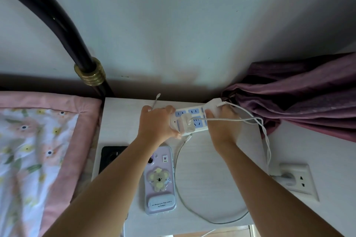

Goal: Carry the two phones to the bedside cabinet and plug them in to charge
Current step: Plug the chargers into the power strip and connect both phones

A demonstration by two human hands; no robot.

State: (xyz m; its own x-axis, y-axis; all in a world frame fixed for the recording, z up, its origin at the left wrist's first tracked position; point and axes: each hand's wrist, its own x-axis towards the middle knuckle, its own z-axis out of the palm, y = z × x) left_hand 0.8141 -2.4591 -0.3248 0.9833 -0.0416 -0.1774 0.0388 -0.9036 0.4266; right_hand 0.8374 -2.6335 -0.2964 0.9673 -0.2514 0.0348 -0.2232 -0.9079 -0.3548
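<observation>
The lilac-cased phone [160,180] is laid face down on the white bedside cabinet [208,175], its long axis running from the near edge toward the wall, camera end toward the power strip [190,120]. A koala sticker is seen on its back; the small label writing cannot be read. A black phone [109,157] is laid just left of it, partly hidden by the left forearm. The strip's left end is gripped by the left hand [156,124], fingers curled over it, a cable tip [156,100] pinched upright. The right hand [223,125] is closed on a white charger [214,107] at the strip's right end. A wall socket [297,179] is seen right of the cabinet.
</observation>
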